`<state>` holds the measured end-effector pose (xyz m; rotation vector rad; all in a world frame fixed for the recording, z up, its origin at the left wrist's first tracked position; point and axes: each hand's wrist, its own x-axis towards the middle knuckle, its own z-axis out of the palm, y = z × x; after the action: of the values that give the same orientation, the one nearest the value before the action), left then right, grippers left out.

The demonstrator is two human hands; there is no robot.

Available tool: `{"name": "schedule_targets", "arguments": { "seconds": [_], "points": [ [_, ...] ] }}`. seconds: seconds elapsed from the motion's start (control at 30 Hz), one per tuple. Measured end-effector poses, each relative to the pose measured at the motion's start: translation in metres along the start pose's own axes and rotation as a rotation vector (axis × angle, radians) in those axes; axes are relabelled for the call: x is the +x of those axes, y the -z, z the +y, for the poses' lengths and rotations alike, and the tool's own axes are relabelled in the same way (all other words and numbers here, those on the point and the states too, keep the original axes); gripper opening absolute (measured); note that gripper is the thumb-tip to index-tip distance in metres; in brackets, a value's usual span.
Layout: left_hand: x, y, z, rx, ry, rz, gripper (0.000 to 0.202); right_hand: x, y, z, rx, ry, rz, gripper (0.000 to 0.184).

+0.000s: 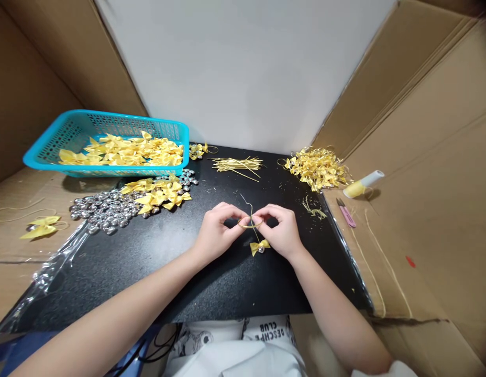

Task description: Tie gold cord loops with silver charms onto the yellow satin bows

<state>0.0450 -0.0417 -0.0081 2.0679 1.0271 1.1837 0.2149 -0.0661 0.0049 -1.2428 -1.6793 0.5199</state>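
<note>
Between my two hands is a thin gold cord (250, 226), bent into a loop, with one loose end sticking up and away. My left hand (223, 228) pinches the loop's left side. Thumb and fingers of my right hand (279, 228) are closed on its right side, near where the strands cross. Below the loop a small yellow ribbon bow (254, 248) with a silver bead (261, 250) at its middle hangs from the cord, close above the black table. The exact crossing of the strands is partly hidden by my fingertips.
A blue basket (109, 168) of yellow bows stands back left. In front lie silver beads (105, 209) and more bows (160, 195). Cut gold cords (237, 165) lie at the back; finished-looking bows (317, 167) are heaped back right, near pink-handled snips (346, 213) and a thread spool (363, 184).
</note>
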Motion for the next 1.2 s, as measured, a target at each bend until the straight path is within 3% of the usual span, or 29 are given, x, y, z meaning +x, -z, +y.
{"name": "schedule_targets", "arguments": {
  "seconds": [0.1, 0.2, 0.27, 0.37, 0.47, 0.6, 0.83, 0.97, 1.2],
  "points": [
    [0.000, -0.001, -0.001, 0.020, 0.037, -0.085, 0.013, 0.003, 0.003, 0.004, -0.009, -0.040, -0.029, 0.012],
    [-0.002, -0.004, -0.002, 0.133, 0.010, -0.289, 0.013, 0.002, 0.012, 0.014, 0.035, -0.200, -0.062, 0.009],
    [-0.004, -0.006, -0.002, 0.201, -0.039, -0.422, 0.021, -0.006, 0.020, 0.021, 0.065, -0.299, -0.111, 0.009],
    [-0.007, -0.008, 0.000, 0.234, -0.071, -0.515, 0.020, -0.025, 0.030, 0.023, -0.038, -0.326, -0.163, 0.009],
    [-0.008, -0.012, 0.002, 0.233, -0.047, -0.542, 0.013, -0.045, 0.029, 0.017, -0.154, -0.243, -0.158, 0.011],
    [-0.008, -0.016, 0.003, 0.170, 0.006, -0.541, 0.011, -0.058, 0.020, 0.012, -0.151, -0.218, -0.118, 0.012],
    [-0.010, -0.016, 0.005, 0.080, 0.042, -0.478, 0.011, -0.059, 0.018, 0.014, -0.082, -0.207, -0.040, 0.015],
    [-0.009, -0.016, 0.005, 0.067, 0.029, -0.499, 0.006, -0.058, 0.020, 0.012, -0.045, -0.156, -0.016, 0.016],
    [-0.007, -0.017, 0.004, -0.026, 0.037, -0.523, 0.014, -0.057, 0.021, 0.010, -0.026, -0.116, 0.009, 0.016]
  ]
}}
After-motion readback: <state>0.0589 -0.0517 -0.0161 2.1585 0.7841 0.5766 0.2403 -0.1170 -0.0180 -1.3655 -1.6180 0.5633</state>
